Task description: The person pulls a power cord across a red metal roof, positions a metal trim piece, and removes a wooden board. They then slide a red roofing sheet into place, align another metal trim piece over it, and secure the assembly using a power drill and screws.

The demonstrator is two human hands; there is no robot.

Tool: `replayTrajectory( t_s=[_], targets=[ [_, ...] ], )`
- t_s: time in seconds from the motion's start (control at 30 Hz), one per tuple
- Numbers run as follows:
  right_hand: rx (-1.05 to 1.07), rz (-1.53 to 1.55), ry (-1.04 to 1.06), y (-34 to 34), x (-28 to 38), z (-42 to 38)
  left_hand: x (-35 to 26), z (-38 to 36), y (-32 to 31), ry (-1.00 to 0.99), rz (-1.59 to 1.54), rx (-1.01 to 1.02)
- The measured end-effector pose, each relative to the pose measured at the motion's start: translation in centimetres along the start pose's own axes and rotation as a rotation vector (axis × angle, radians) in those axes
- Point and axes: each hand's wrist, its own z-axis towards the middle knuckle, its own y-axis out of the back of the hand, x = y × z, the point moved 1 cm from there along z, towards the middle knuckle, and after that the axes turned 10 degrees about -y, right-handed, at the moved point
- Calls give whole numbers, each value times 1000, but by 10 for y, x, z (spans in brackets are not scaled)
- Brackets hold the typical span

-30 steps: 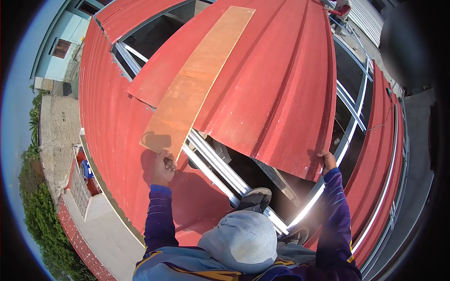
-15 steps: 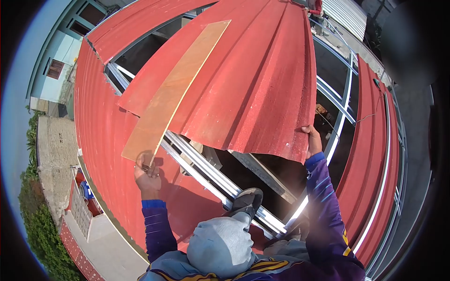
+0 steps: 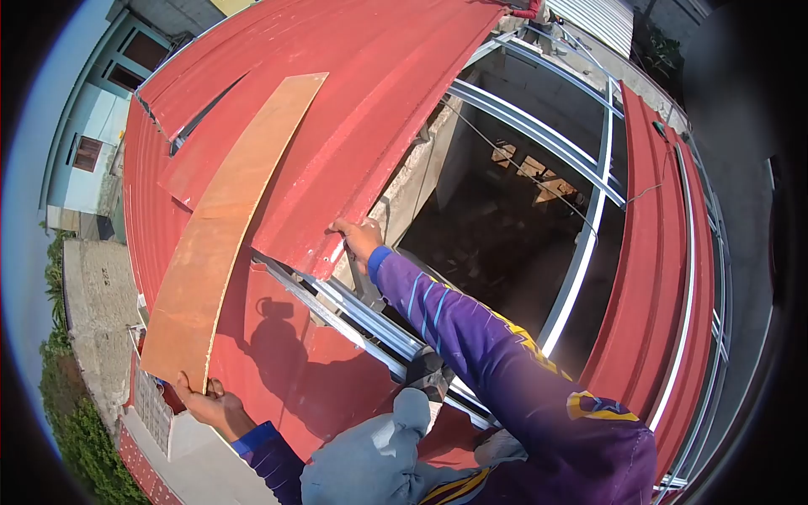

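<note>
A long thin wooden board point(image 3: 231, 210) lies slantwise over red corrugated roofing. My left hand point(image 3: 210, 406) grips its near end, with fingers wrapped around the edge. Right of the board is a loose red metal sheet point(image 3: 337, 160). Its near right corner is pinched in my right hand point(image 3: 362, 240), the arm stretched across to the left. Beneath that sheet, silver metal rails point(image 3: 370, 316) run diagonally toward my foot point(image 3: 427, 370).
A deep opening point(image 3: 497, 244) with a dark interior lies right of the sheet, crossed by metal beams point(image 3: 581, 278). Beyond it is more red roofing point(image 3: 648, 278). Another person point(image 3: 530, 13) in red sleeves touches the sheet's far end. Buildings and trees stand lower left.
The red sheet has shifted left with my right hand, uncovering more of the opening. My left hand and the board have moved left and nearer to me.
</note>
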Motion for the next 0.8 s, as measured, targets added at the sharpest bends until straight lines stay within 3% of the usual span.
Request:
replayTrajectory(
  t_s=[0.1, 0.23, 0.4, 0.5, 0.67, 0.7, 0.77, 0.8],
  targets=[
    [30, -64, -66, -9, -40, 21, 5, 34, 36, 3, -88, 91],
    [37, -48, -129, -16, -54, 18, -6, 30, 52, 28, -44, 13],
    [103, -242, -21, -25, -82, 53, 1, 28, 65, 74, -40, -9],
    [139, -336, -195, -21, -91, 62, -3, 25, 67, 64, -31, -35],
    [244, -456, -300, 4, -104, 74, -12, 35, 83, 43, -21, 17],
    [246, -520, -227, 8, -106, 77, -12, 41, 88, 28, -26, 36],
    [186, -615, -295, 17, -98, 78, -10, 44, 90, 56, -25, 75],
    [79, -611, -115, 20, -97, 72, -10, 45, 90, 88, -15, 64]
  ],
)
